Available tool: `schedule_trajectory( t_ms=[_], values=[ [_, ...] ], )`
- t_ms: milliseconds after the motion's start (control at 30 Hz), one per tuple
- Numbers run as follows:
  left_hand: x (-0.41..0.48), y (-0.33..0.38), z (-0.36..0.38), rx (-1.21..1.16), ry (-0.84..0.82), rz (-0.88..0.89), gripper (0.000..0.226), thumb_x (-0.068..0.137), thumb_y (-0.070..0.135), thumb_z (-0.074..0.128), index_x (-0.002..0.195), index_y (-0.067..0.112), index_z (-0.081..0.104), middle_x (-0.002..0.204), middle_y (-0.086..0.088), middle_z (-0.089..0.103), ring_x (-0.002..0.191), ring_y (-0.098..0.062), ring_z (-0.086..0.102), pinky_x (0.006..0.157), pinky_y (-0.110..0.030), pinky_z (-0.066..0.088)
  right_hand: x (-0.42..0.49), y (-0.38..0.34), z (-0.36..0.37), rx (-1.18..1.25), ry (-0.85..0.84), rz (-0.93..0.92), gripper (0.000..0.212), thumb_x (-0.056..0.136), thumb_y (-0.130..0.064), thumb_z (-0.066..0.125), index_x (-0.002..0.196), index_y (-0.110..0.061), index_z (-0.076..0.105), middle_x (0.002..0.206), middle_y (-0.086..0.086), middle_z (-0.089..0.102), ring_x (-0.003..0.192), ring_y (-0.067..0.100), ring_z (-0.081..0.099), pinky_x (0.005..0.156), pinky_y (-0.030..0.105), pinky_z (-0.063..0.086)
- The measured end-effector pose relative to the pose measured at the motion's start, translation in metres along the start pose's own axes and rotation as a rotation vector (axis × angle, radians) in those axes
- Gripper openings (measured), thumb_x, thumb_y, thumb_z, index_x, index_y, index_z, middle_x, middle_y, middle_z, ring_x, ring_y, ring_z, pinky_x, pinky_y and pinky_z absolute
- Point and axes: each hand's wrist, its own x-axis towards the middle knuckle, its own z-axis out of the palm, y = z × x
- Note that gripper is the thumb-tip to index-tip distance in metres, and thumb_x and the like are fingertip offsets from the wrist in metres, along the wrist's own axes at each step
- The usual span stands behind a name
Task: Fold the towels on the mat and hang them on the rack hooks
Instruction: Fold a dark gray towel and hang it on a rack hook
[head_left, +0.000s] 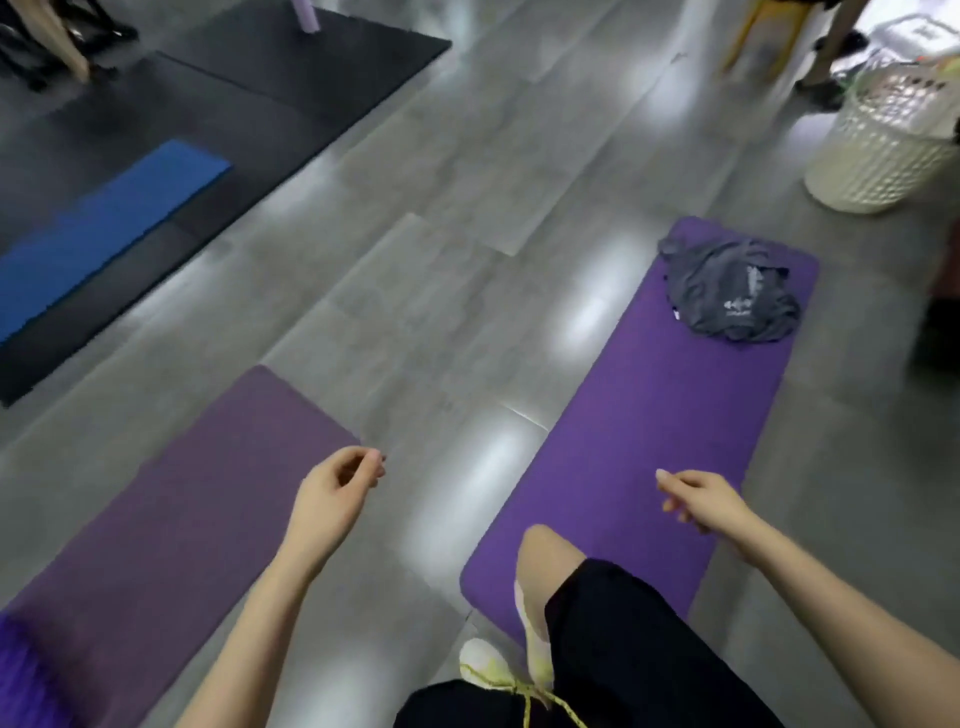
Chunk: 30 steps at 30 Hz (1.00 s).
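Note:
A crumpled dark grey towel (730, 291) with white print lies at the far end of the bright purple mat (649, 426). My left hand (337, 488) hovers over the floor between the two mats, its fingers loosely curled and holding nothing. My right hand (696, 499) hangs above the near part of the purple mat, fingers relaxed and empty. Both hands are well short of the towel. My foot and dark trouser leg (597, 623) step onto the mat's near end. No rack is in view.
A dull purple mat (182, 519) lies on the left. A blue mat (104, 228) rests on a black floor mat (285, 88) at the far left. A white laundry basket (878, 145) stands at the far right, a yellow stool (769, 31) behind it. Another person's legs (62, 41) are top left.

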Motion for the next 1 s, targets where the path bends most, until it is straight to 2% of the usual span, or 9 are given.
schedule_trajectory(
  t_ms=[100, 233, 333, 400, 533, 700, 833, 1000],
  values=[
    [0.067, 0.024, 0.007, 0.003, -0.116, 0.072, 0.02, 0.094, 0.03, 0.052, 0.085, 0.02, 0.066, 0.078, 0.007, 0.068, 0.065, 0.006, 0.058, 0.071, -0.022, 0.045, 0.022, -0.012, 0.001, 0.089, 0.09, 0.055, 0.035, 0.096, -0.03, 0.053, 0.097, 0.004, 0.063, 0.068, 0.006, 0.06, 0.052, 0.014, 0.043, 0.042, 0.02, 0.025],
    [0.168, 0.061, 0.031, -0.013, -0.257, 0.131, 0.018, 0.094, 0.028, 0.052, 0.086, 0.02, 0.067, 0.078, 0.004, 0.068, 0.069, 0.0, 0.06, 0.078, -0.031, 0.047, 0.076, -0.038, 0.005, 0.177, 0.165, 0.123, 0.034, 0.096, -0.03, 0.053, 0.096, 0.003, 0.063, 0.067, 0.006, 0.06, 0.051, 0.014, 0.044, 0.045, 0.021, 0.024],
    [0.249, 0.101, 0.051, -0.037, -0.299, 0.19, 0.017, 0.094, 0.026, 0.053, 0.086, 0.021, 0.067, 0.075, 0.007, 0.069, 0.072, -0.004, 0.063, 0.076, -0.027, 0.048, 0.13, -0.074, 0.004, 0.235, 0.186, 0.15, 0.034, 0.096, -0.029, 0.052, 0.094, 0.003, 0.063, 0.066, 0.006, 0.059, 0.051, 0.013, 0.042, 0.045, 0.022, 0.025],
    [0.298, 0.134, 0.061, -0.029, -0.328, 0.2, 0.016, 0.094, 0.025, 0.053, 0.087, 0.02, 0.067, 0.073, 0.009, 0.069, 0.072, -0.005, 0.063, 0.074, -0.022, 0.048, 0.164, -0.103, -0.002, 0.261, 0.193, 0.179, 0.032, 0.097, -0.029, 0.051, 0.091, 0.0, 0.062, 0.067, 0.005, 0.057, 0.052, 0.013, 0.042, 0.046, 0.023, 0.026],
    [0.391, 0.204, 0.079, 0.034, -0.409, 0.264, 0.018, 0.094, 0.024, 0.053, 0.087, 0.017, 0.067, 0.079, 0.003, 0.069, 0.071, -0.005, 0.062, 0.077, -0.029, 0.047, 0.228, -0.166, -0.022, 0.272, 0.187, 0.188, 0.032, 0.095, -0.034, 0.052, 0.077, -0.008, 0.057, 0.067, 0.004, 0.058, 0.052, 0.013, 0.043, 0.048, 0.023, 0.031],
    [0.481, 0.276, 0.109, 0.066, -0.503, 0.302, 0.02, 0.095, 0.022, 0.051, 0.09, 0.012, 0.067, 0.082, -0.003, 0.068, 0.078, -0.014, 0.062, 0.076, -0.026, 0.046, 0.289, -0.233, -0.057, 0.336, 0.249, 0.14, 0.032, 0.095, -0.032, 0.052, 0.073, -0.009, 0.055, 0.067, 0.002, 0.058, 0.054, 0.01, 0.045, 0.043, 0.012, 0.032],
    [0.553, 0.318, 0.155, 0.176, -0.654, 0.311, 0.019, 0.094, 0.025, 0.052, 0.089, 0.016, 0.068, 0.084, -0.005, 0.069, 0.083, -0.019, 0.063, 0.078, -0.031, 0.047, 0.33, -0.254, -0.083, 0.442, 0.349, 0.186, 0.033, 0.095, -0.033, 0.053, 0.068, -0.013, 0.054, 0.066, 0.001, 0.058, 0.053, 0.01, 0.046, 0.044, 0.013, 0.033],
    [0.634, 0.392, 0.25, 0.339, -0.885, 0.443, 0.019, 0.095, 0.025, 0.052, 0.089, 0.016, 0.067, 0.082, -0.002, 0.068, 0.08, -0.019, 0.062, 0.08, -0.034, 0.047, 0.37, -0.247, -0.106, 0.68, 0.563, 0.357, 0.031, 0.095, -0.033, 0.053, 0.08, -0.007, 0.059, 0.068, 0.003, 0.058, 0.054, 0.012, 0.046, 0.039, 0.012, 0.031]
  ],
)
